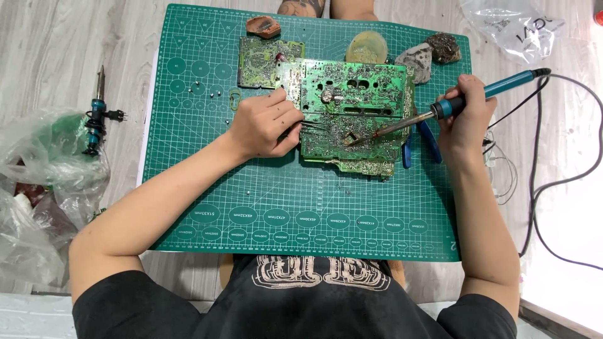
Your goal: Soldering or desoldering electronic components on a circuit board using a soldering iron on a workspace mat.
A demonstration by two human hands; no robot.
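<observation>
A large green circuit board lies solder side up on the upper middle of a green cutting mat spread on a pale wooden floor. A smaller green board sits just beside it at its upper left corner, partly under its edge. Behind the large board are a round yellowish tin, 2 rough stones and a brown clay-coloured piece. Blue-handled pliers lie against the board's right edge, partly hidden under the iron's shaft.

The right hand is closed in a pen grip around the teal handle of a soldering iron, whose tip touches the board near its lower middle. Its black cable runs off to the right across the floor. The left hand rests on the board's left edge, fingers curled narrow, pinching thin metal tweezers that point toward the iron's tip.

Off the mat at left lie a second soldering iron and crumpled clear plastic bags.
</observation>
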